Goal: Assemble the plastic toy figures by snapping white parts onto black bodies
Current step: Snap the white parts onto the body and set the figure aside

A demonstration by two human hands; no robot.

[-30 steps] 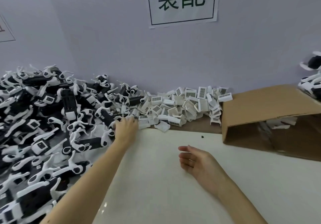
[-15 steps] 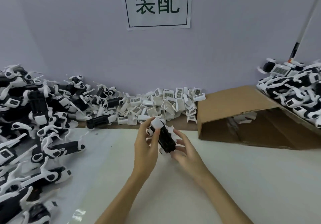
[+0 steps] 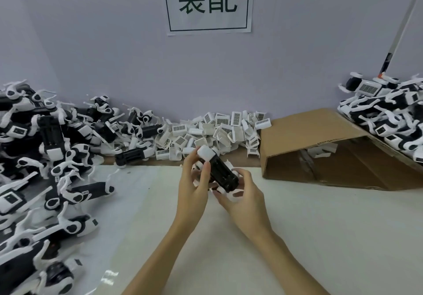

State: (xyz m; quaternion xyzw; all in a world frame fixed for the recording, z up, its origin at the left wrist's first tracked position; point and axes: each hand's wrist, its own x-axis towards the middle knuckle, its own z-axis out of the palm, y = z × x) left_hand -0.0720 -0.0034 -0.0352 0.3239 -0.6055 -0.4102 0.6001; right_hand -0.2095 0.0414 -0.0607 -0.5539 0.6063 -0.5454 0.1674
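We are holding one black body (image 3: 223, 174) above the table's (image 3: 320, 226) middle, our left hand (image 3: 194, 187) pinching its far end, where a white part (image 3: 205, 153) is sitting, and our right hand (image 3: 242, 194) curling under its near end. We are judging the part not yet seated, so we are lining it up squarely, then pressing straight along the body while the right hand is bracing.

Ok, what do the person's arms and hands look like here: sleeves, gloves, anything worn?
Both forearms are bare as far as the frame shows, with no sleeves in view. The left hand and right hand wear no gloves; no watch, ring or band shows.
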